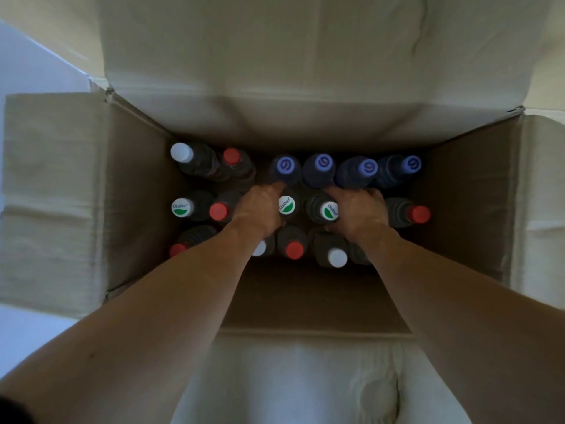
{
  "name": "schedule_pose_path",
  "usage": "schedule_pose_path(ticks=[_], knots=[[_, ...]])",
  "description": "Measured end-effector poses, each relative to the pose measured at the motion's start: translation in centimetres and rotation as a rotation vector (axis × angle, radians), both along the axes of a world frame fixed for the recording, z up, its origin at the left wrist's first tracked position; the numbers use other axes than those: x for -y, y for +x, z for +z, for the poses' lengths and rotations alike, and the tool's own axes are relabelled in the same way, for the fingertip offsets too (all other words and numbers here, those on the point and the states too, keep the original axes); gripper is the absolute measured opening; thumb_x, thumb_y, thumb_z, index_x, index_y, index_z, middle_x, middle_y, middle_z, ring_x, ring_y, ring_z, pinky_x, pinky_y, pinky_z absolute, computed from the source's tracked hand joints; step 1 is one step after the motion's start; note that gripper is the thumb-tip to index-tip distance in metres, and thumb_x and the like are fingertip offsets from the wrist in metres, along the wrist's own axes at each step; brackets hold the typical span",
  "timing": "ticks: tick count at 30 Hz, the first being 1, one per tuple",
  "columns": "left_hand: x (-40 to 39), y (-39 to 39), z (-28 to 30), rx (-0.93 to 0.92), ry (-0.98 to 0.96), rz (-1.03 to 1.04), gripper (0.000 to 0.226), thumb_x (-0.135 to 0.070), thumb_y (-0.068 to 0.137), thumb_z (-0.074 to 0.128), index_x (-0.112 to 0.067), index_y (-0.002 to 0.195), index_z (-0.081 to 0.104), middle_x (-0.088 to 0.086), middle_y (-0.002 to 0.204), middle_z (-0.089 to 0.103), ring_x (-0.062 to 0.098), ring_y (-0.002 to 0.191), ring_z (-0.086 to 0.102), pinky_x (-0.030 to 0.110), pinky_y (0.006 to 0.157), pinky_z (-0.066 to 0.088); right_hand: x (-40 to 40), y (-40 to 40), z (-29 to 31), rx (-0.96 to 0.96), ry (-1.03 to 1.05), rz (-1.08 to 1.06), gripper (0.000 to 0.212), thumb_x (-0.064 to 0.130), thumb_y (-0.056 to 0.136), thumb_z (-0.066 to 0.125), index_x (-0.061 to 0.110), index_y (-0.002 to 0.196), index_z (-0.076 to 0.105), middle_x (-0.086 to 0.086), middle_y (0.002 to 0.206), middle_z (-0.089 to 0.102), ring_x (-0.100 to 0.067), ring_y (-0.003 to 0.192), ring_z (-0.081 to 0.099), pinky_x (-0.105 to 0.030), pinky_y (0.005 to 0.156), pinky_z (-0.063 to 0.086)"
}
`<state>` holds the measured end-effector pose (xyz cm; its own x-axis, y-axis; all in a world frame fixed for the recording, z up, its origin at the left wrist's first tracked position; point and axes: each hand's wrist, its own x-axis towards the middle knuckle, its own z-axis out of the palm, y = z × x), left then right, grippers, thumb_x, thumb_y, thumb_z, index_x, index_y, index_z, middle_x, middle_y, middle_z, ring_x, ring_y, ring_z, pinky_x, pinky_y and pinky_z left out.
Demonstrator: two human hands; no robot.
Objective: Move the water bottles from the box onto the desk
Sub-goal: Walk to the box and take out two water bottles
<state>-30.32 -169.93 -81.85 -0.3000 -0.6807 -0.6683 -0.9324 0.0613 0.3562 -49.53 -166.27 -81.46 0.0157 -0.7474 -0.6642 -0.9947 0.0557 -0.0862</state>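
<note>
deep in the open cardboard box (146, 191) both hands curl around green-and-white capped bottles, left hand (258, 211) at 9 o'clock of one (286, 205), right hand (357, 213) at 3 o'clock of another (330, 211), among four blue-capped bottles (321, 163) at 12 o'clock, five red caps (218, 211), three plain white caps (181, 152) and a third green-and-white cap (182, 207).

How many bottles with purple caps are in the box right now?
4, side by side along the box's far wall: purple caps at and. The hands and arms may hide other bottles.
</note>
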Motion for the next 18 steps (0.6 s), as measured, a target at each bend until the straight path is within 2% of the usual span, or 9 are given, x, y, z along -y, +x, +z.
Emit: schedule_pose_path(ticks=[4, 8, 10, 12, 15, 18], knots=[[-0.1, 0.1, -0.6, 0.004, -0.027, -0.028, 0.068, -0.017, 0.083, 0.078, -0.02, 0.144, 0.047, 0.01, 0.133, 0.061, 0.029, 0.123, 0.057, 0.045, 0.101, 0.049, 0.2, 0.0, -0.7, -0.008, -0.028, -0.001, 0.076, 0.05, 0.077, 0.076, 0.041, 0.142, 0.038, -0.001, 0.136, 0.057, -0.028, 0.131, 0.048, -0.046, 0.11, 0.028], [-0.2, -0.1, 0.3, -0.059, -0.027, 0.021, 0.06, -0.02, 0.08, 0.081, -0.017, 0.134, 0.055, 0.009, 0.129, 0.063, 0.028, 0.121, 0.058, 0.046, 0.1, 0.049, 0.1, -0.4, -0.1, 0.036, -0.077, -0.034, 0.065, 0.049, 0.08, 0.073, 0.038, 0.139, 0.045, 0.001, 0.132, 0.059, -0.025, 0.132, 0.043, -0.046, 0.115, 0.02], [0.0, 0.2, 1.6, -0.127, -0.013, 0.075, 0.057, -0.019, 0.078, 0.083, -0.016, 0.129, 0.059, 0.008, 0.126, 0.064, 0.026, 0.119, 0.059, 0.045, 0.1, 0.05, -0.1, -0.8, 1.1, 0.101, -0.086, -0.057, 0.064, 0.047, 0.079, 0.074, 0.037, 0.137, 0.048, 0.0, 0.131, 0.058, -0.025, 0.132, 0.041, -0.045, 0.113, 0.022], [0.4, 0.7, 3.5, -0.21, 0.014, 0.136, 0.056, -0.019, 0.075, 0.086, -0.02, 0.125, 0.061, 0.004, 0.122, 0.066, 0.022, 0.114, 0.062, 0.042, 0.098, 0.052, -0.1, -1.5, 2.8, 0.239, -0.061, -0.139, 0.067, 0.04, 0.078, 0.079, 0.033, 0.138, 0.05, -0.001, 0.133, 0.056, -0.025, 0.131, 0.043, -0.042, 0.11, 0.03], [1.8, 1.5, 7.1, -0.319, 0.101, 0.176, 0.055, -0.023, 0.073, 0.087, -0.023, 0.121, 0.061, -0.003, 0.115, 0.069, 0.017, 0.111, 0.064, 0.039, 0.098, 0.052, 0.1, -2.6, 6.3, 0.655, 0.014, -0.537, 0.063, 0.02, 0.074, 0.086, 0.023, 0.131, 0.059, 0.002, 0.125, 0.064, -0.016, 0.121, 0.058, -0.035, 0.106, 0.045], [3.4, 2.0, 11.0, -0.452, 0.187, 0.222, 0.054, -0.021, 0.075, 0.087, -0.021, 0.121, 0.06, -0.005, 0.118, 0.069, 0.013, 0.115, 0.064, 0.043, 0.105, 0.049, 0.9, -3.4, 10.0, 0.888, 0.051, -0.766, 0.051, 0.01, 0.074, 0.086, 0.029, 0.116, 0.066, 0.011, 0.113, 0.072, -0.002, 0.111, 0.064, -0.035, 0.108, 0.045]])
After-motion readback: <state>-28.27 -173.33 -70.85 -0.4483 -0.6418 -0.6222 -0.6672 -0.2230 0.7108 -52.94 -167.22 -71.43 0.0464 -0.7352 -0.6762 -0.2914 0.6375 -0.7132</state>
